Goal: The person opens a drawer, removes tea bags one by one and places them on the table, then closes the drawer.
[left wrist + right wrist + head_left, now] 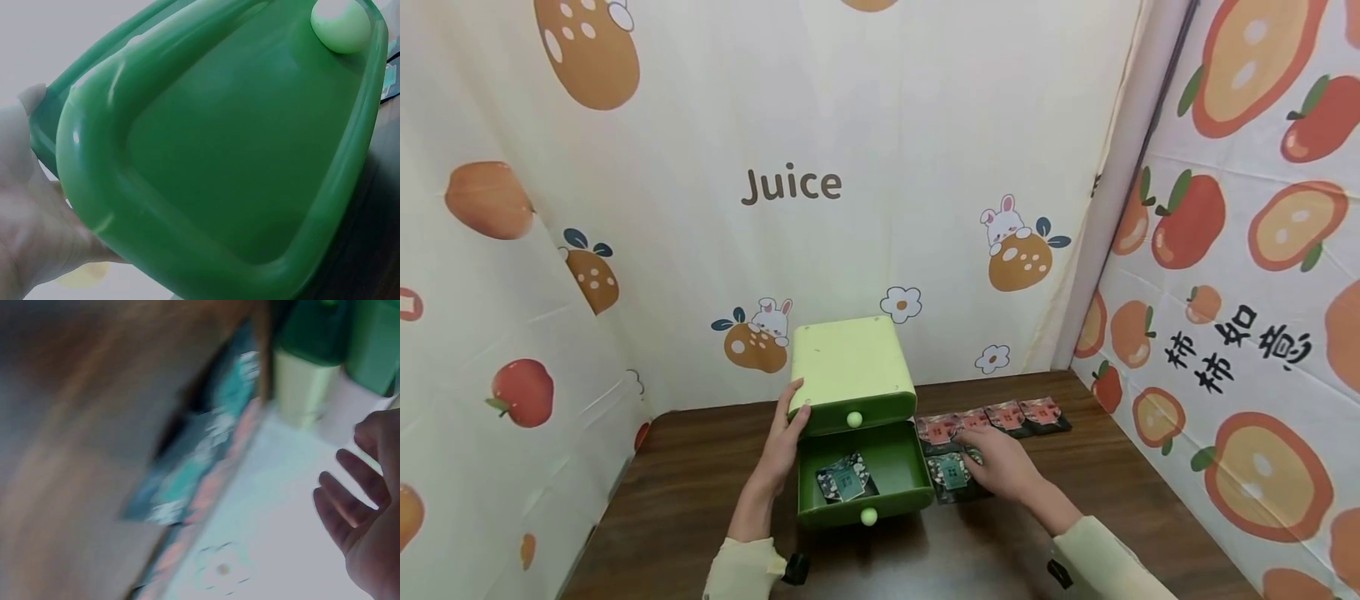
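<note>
A small pale green cabinet (pixel 850 354) stands at the back, its lower green drawer (pixel 865 505) pulled out. In that drawer lies a dark floral packet with a teal label (pixel 842 479). My left hand (pixel 782 437) rests against the cabinet's front left corner, thumb by the closed upper drawer (pixel 853 414); the left wrist view has this hand (pixel 37 219) beside the green drawer front (pixel 237 137). Right of the cabinet, my right hand (pixel 1003 467) reaches over another teal-labelled packet (pixel 951 472). The right wrist view shows its fingers (pixel 347 494) spread, holding nothing.
Several red-labelled packets (pixel 1041 412) lie in a row behind the teal one on the brown wooden table (pixel 700 483). A fruit-printed curtain (pixel 925 167) hangs close behind the cabinet, and another printed sheet (pixel 1240 350) borders the right side. Round knobs (pixel 868 517) stick out from both drawers.
</note>
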Motion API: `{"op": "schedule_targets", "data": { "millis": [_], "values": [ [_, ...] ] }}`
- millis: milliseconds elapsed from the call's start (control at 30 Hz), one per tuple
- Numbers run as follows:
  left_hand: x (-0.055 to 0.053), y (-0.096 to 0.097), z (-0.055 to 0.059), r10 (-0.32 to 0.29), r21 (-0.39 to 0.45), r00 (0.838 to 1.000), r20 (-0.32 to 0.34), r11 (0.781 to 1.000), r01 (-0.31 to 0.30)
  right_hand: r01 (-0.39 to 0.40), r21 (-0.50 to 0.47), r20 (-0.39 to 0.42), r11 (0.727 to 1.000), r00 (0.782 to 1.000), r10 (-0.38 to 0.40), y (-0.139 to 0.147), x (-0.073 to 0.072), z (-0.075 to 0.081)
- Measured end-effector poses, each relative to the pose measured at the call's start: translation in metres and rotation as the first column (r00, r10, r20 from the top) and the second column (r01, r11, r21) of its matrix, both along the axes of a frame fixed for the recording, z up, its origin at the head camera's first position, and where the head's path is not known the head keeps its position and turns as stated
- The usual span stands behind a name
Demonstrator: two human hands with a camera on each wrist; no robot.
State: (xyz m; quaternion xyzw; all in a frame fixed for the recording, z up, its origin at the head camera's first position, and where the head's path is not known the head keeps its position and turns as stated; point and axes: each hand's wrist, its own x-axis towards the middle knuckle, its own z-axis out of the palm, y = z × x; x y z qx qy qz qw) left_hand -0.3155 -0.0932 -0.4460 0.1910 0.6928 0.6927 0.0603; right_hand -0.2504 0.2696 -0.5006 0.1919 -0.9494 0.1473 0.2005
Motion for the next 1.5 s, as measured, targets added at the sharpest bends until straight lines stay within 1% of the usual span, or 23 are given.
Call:
{"op": "schedule_targets", "data": {
  "millis": [67, 133, 200, 267, 333, 433, 500, 600, 667, 767, 900, 967, 1033, 1100, 1133, 1167, 1267, 1333, 1400, 1500],
  "values": [
    [-0.001, 0.0, -0.001, -0.005, -0.001, 1.0, -0.006, 1.0, 0.005, -0.075, -0.001, -0.084, 0.997, 0.994, 0.075, -0.015, -0.002, 0.012],
    [-0.001, 0.001, -0.001, -0.012, -0.002, 1.0, -0.011, 1.0, 0.012, -0.158, 0.008, -0.155, 0.987, 0.975, 0.158, -0.033, -0.004, 0.024],
    [-0.002, 0.001, -0.001, -0.017, 0.002, 1.0, -0.01, 1.0, 0.017, -0.235, 0.033, -0.195, 0.971, 0.952, 0.237, -0.054, -0.005, 0.034],
    [-0.002, 0.0, -0.002, -0.013, -0.002, 1.0, -0.006, 1.0, 0.013, -0.298, 0.073, -0.192, 0.952, 0.932, 0.307, -0.075, -0.007, 0.042],
    [-0.002, -0.001, -0.003, -0.005, -0.004, 1.0, -0.002, 1.0, 0.005, -0.347, 0.115, -0.127, 0.931, 0.924, 0.36, -0.096, -0.01, 0.049],
    [-0.001, -0.002, -0.003, 0.007, -0.007, 1.0, -0.005, 1.0, -0.007, -0.407, 0.172, 0.025, 0.897, 0.912, 0.409, -0.123, -0.016, 0.054],
    [-0.001, -0.001, -0.002, 0.008, -0.008, 1.0, -0.014, 1.0, -0.008, -0.445, 0.173, 0.128, 0.879, 0.895, 0.428, -0.136, -0.021, 0.056],
    [-0.001, 0.002, -0.001, -0.004, -0.004, 1.0, -0.024, 1.0, 0.004, -0.487, 0.128, 0.225, 0.864, 0.863, 0.453, -0.147, -0.029, 0.053],
    [-0.001, 0.005, -0.001, -0.013, 0.0, 1.0, -0.028, 1.0, 0.013, -0.499, 0.081, 0.274, 0.863, 0.843, 0.462, -0.15, -0.033, 0.049],
    [0.0, 0.007, -0.001, -0.018, 0.003, 1.0, -0.022, 1.0, 0.018, -0.481, 0.049, 0.344, 0.876, 0.831, 0.437, -0.15, -0.038, 0.044],
    [0.0, 0.009, -0.001, -0.022, 0.001, 1.0, -0.013, 1.0, 0.022, -0.43, 0.068, 0.433, 0.9, 0.826, 0.362, -0.148, -0.042, 0.039],
    [0.0, 0.009, 0.0, -0.024, 0.0, 1.0, -0.014, 1.0, 0.024, -0.418, 0.078, 0.472, 0.905, 0.815, 0.336, -0.147, -0.043, 0.038],
    [-0.001, 0.009, 0.0, -0.025, 0.004, 1.0, -0.018, 1.0, 0.025, -0.414, 0.078, 0.51, 0.907, 0.798, 0.321, -0.148, -0.045, 0.038],
    [-0.001, 0.008, 0.0, -0.021, 0.008, 0.999, -0.024, 1.0, 0.021, -0.403, 0.087, 0.534, 0.911, 0.791, 0.298, -0.15, -0.047, 0.038],
    [-0.002, 0.007, 0.0, -0.018, 0.009, 0.999, -0.026, 1.0, 0.019, -0.397, 0.098, 0.542, 0.913, 0.79, 0.286, -0.152, -0.047, 0.039],
    [-0.002, 0.006, 0.0, -0.015, 0.011, 1.0, -0.027, 1.0, 0.015, -0.393, 0.116, 0.543, 0.912, 0.794, 0.273, -0.155, -0.048, 0.04],
    [-0.003, 0.004, -0.002, -0.002, 0.008, 1.0, -0.027, 1.0, 0.003, -0.381, 0.206, 0.504, 0.901, 0.831, 0.236, -0.161, -0.049, 0.04],
    [-0.003, 0.003, -0.002, -0.001, 0.005, 1.0, -0.024, 1.0, 0.001, -0.369, 0.246, 0.471, 0.896, 0.854, 0.222, -0.164, -0.05, 0.039],
    [-0.003, 0.002, -0.003, 0.002, 0.0, 1.0, -0.022, 1.0, -0.002, -0.351, 0.284, 0.408, 0.892, 0.886, 0.218, -0.165, -0.052, 0.035],
    [-0.003, 0.0, -0.004, 0.014, -0.003, 1.0, -0.016, 1.0, -0.014, -0.328, 0.343, 0.304, 0.88, 0.926, 0.226, -0.166, -0.055, 0.028]
  ]
}}
